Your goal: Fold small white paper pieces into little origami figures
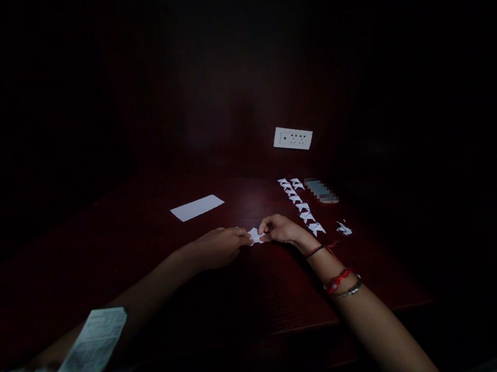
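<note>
Pinching a small folded paper (255, 236) between left hand (225, 247) and right hand (283, 229), with the grip clamped on opposite edges, probably to steady so light a piece. Cannot tell whether touching the worktop (262, 296). Lined up beyond the right wrist: similar folded pieces (304, 208), apparently for tidy order and clear space in the middle. Lying flat ahead of the left hand: a white sheet (197, 207), likely for easy reach. Near the line's end: white scraps (344, 229), seemingly out of the way.

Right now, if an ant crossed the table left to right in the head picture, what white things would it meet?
Flat white sheet → small folded paper → folded white pieces → little white scraps.
</note>
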A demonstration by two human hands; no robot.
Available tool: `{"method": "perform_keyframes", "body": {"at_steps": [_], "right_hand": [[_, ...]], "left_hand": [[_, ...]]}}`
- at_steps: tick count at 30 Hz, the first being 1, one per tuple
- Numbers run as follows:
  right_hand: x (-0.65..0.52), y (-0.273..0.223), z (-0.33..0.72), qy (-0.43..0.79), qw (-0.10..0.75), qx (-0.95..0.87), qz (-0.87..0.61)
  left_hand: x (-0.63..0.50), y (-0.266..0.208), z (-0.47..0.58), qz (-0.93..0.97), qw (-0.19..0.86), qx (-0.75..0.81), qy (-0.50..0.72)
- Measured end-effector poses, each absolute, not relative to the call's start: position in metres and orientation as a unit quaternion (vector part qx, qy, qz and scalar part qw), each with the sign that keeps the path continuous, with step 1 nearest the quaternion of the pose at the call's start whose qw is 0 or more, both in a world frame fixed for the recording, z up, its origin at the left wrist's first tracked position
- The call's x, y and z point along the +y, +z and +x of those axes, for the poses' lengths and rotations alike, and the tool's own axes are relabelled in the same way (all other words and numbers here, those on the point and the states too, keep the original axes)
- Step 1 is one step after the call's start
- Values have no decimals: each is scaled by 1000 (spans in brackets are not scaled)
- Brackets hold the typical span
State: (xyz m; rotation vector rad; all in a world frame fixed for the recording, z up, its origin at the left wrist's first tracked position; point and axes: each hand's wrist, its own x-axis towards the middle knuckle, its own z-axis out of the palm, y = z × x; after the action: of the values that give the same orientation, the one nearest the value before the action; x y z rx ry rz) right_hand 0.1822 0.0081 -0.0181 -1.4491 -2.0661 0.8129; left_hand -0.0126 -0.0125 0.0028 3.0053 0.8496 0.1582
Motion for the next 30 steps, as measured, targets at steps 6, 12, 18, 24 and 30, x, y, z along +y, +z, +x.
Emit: {"method": "perform_keyframes", "body": {"at_steps": [6,12,18,24,30], "right_hand": [[9,-21,179,370,286,-719,-514],[8,-19,171,395,298,-687,-532],[11,-17,178,442,284,-680,-512],[6,-9,176,465,292,-656,-518],[6,-9,178,481,300,-648,-509]], "left_hand": [[-8,1,-14,962,22,260,75],[-8,4,-12,964,28,252,74],[-12,7,-14,965,38,250,72],[-14,10,-13,966,36,245,72],[-13,9,-12,967,33,243,67]]}}
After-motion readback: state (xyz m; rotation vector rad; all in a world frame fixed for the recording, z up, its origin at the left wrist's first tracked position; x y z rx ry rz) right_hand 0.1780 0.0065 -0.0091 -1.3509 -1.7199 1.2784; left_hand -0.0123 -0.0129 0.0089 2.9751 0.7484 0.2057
